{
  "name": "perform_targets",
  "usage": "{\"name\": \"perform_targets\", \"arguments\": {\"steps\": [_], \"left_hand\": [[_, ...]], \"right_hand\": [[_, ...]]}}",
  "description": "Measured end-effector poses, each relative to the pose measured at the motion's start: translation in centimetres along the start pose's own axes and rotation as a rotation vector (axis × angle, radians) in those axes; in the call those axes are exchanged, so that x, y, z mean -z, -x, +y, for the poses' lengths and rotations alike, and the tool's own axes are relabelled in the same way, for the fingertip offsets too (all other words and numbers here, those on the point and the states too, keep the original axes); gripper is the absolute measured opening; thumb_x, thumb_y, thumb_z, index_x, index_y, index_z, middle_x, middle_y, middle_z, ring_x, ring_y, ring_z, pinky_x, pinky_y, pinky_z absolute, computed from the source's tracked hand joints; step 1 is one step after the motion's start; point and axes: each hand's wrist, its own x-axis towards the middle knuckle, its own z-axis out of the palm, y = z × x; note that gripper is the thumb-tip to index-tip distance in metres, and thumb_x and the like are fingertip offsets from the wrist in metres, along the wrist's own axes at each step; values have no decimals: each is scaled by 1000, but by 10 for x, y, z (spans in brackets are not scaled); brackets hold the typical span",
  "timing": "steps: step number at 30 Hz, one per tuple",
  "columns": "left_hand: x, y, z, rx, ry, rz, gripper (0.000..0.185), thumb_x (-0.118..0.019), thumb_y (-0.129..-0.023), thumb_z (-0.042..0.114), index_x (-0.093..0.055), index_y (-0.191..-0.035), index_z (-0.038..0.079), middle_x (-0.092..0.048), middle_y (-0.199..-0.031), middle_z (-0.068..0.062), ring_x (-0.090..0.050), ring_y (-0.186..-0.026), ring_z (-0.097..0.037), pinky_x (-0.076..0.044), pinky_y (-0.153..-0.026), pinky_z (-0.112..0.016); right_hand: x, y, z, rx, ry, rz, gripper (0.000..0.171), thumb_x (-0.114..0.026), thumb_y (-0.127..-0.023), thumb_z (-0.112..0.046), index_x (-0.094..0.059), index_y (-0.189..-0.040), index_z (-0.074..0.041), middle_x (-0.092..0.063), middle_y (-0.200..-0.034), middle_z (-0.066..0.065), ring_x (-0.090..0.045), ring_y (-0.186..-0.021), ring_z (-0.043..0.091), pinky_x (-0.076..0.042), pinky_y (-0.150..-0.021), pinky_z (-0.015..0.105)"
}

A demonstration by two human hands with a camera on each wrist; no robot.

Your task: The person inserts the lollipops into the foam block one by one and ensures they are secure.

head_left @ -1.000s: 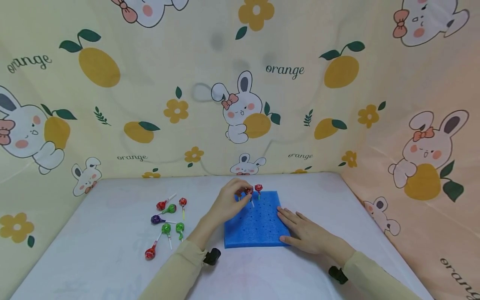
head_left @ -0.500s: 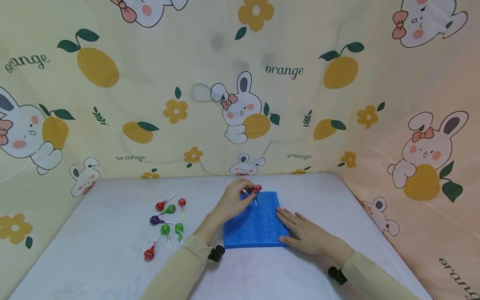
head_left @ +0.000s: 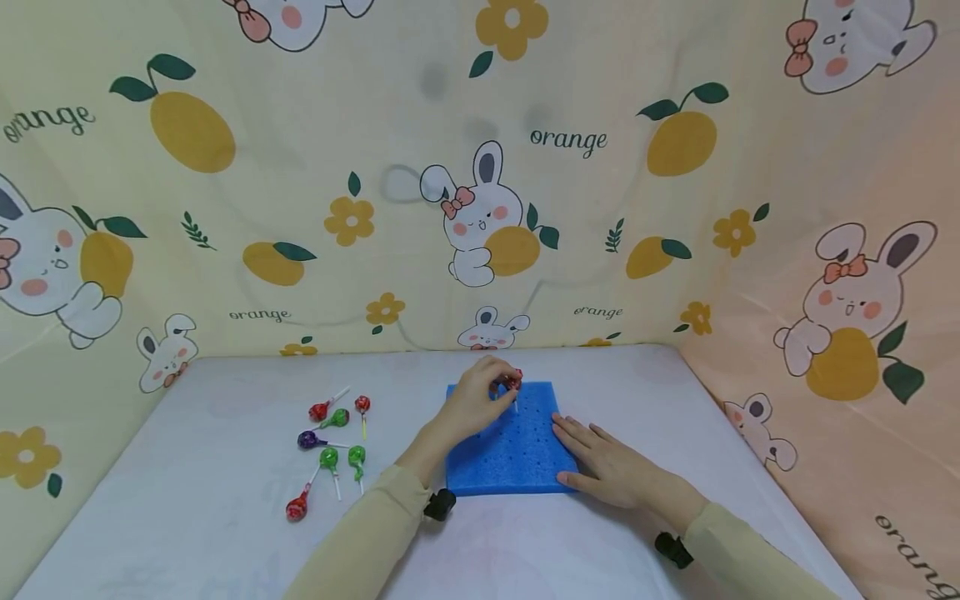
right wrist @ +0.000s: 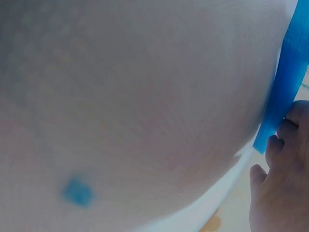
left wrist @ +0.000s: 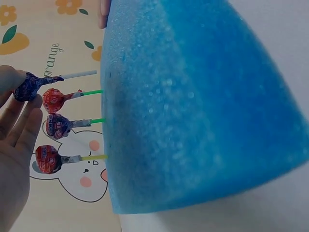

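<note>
My left hand (head_left: 476,402) is over the far part of a blue foam block (head_left: 510,462) dotted with small holes. Between thumb and fingers it pinches the wrapped head of a dark purple lollipop (left wrist: 28,88), whose white stick points at the foam, its tip close to the surface. Beside it, three lollipops stand in the block: a red one on a green stick (left wrist: 54,100), a dark purple-and-red one (left wrist: 58,126), also on green, and a red one on a yellow stick (left wrist: 47,159). My right hand (head_left: 611,468) rests with extended fingers against the block's right edge.
On the white table (head_left: 187,525), left of the block, lie several loose lollipops, among them a red one (head_left: 297,507), a purple one (head_left: 308,439) and a green one (head_left: 328,458). A patterned cloth (head_left: 420,108) rises behind the table.
My left hand has shifted to the right along the far part of the foam with the pinched lollipop, now overlapping a standing red one in the head view. The right hand stays put.
</note>
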Motion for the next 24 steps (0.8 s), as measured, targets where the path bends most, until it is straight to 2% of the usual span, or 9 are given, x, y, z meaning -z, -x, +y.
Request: {"name": "perform_targets", "arguments": {"steps": [5,17,24], "left_hand": [[-3,-1,0,-16,8,-12,22,-72,-96,1,-69,-118,-1,-63,-116,-12,-68,-102,-23,-59,-82,-40],[-4,-2,1,39,-37,-65,21,-72,-98,5,-70,-119,4,-63,-119,-10,-67,-104,-21,-57,-85,-30],[-8,-2,1,46,-69,-90,20,-73,-97,6,-71,-117,6,-64,-118,-8,-67,-104,-22,-59,-88,-37]], "right_hand": [[0,1,-1,6,-5,2,88,-41,-103,-69,-23,-166,-9,-16,-173,8,-20,-158,33,-21,-125,59],[1,0,0,15,2,17,88,-42,-103,-68,-24,-165,-8,-17,-173,9,-21,-158,34,-22,-124,59],[2,2,-2,16,-2,13,87,-43,-103,-67,-25,-165,-8,-17,-173,9,-21,-157,34,-22,-124,59]]}}
